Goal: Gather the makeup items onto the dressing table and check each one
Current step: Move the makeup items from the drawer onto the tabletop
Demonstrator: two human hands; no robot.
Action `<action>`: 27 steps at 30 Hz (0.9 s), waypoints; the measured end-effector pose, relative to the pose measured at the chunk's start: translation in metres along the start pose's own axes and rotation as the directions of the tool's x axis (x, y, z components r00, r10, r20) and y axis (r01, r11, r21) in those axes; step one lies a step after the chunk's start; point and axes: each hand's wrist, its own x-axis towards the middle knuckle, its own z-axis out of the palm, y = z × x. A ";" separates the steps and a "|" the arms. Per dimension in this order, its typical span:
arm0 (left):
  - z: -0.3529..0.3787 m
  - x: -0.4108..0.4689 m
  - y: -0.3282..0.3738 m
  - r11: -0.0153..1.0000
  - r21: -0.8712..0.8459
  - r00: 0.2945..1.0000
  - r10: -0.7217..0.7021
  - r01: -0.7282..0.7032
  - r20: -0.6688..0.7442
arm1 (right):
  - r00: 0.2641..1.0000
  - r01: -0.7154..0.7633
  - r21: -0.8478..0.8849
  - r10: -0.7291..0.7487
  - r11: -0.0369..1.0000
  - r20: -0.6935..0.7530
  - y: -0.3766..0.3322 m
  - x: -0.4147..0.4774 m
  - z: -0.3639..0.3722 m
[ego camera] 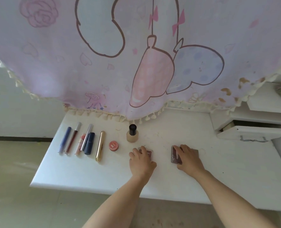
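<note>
two dark red palettes lie flat on the white bench (90, 171), one under each hand. the left hand (141, 159) rests palm down on the smaller palette (148, 153), fingers (143, 149) spread loosely over it. the right hand (188, 157) covers the larger palette (175, 156), fingers draped across its top; its long axis runs away from the person. left of them stand a foundation bottle (132, 133) upright and a small red pot (114, 146), then a gold tube (100, 146), a navy lipstick (89, 143) and slim tubes (70, 140), all lying lengthwise front to back, just below the fringed pink cloth (103, 55).
</note>
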 end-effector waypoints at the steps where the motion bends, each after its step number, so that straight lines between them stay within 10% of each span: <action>1: 0.000 -0.001 0.000 1.000 0.007 1.000 0.005 -0.005 -0.004 | 1.000 -0.010 0.002 0.010 1.000 -0.007 0.000 -0.002 0.001; 15: 0.026 -0.096 -0.033 0.935 0.159 0.902 0.349 -0.317 -0.254 | 0.970 -0.004 0.141 0.038 0.990 -0.240 0.022 -0.140 0.066; 27: 0.144 -0.226 -0.034 0.923 0.191 0.918 0.273 -0.335 0.288 | 0.991 -0.075 0.164 0.055 0.984 0.123 0.084 -0.255 0.152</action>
